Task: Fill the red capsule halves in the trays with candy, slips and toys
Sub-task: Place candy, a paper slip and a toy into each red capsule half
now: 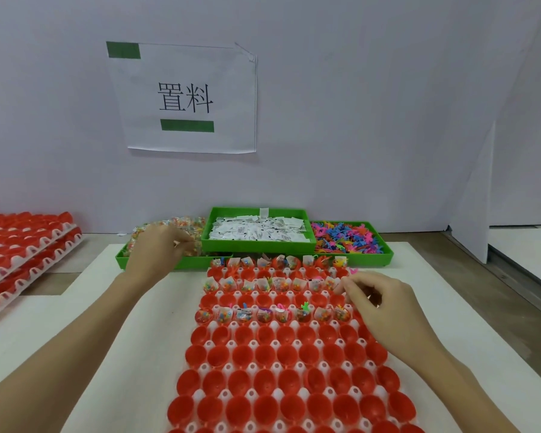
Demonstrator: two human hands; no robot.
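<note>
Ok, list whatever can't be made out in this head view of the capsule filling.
- What the right hand pinches: its curled fingers hide it.
- Whether the left hand has candy: it covers part of the candy tray, and the fingertips are blurred.
- Print on the slips: too small.
- Nearest rows of red capsule halves: cut off by the bottom edge.
- Stacked trays: cut off by the left edge.

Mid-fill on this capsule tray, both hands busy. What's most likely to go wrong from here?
1. Filled rows alternate with empty red halves, so a row may get skipped or filled twice.
2. The right hand works at the tray's right edge; a pink toy already seems to lie outside a cup there, so more may spill.
3. The left hand reaches over the candy bin's heaped pile; packets could be knocked out.
</note>
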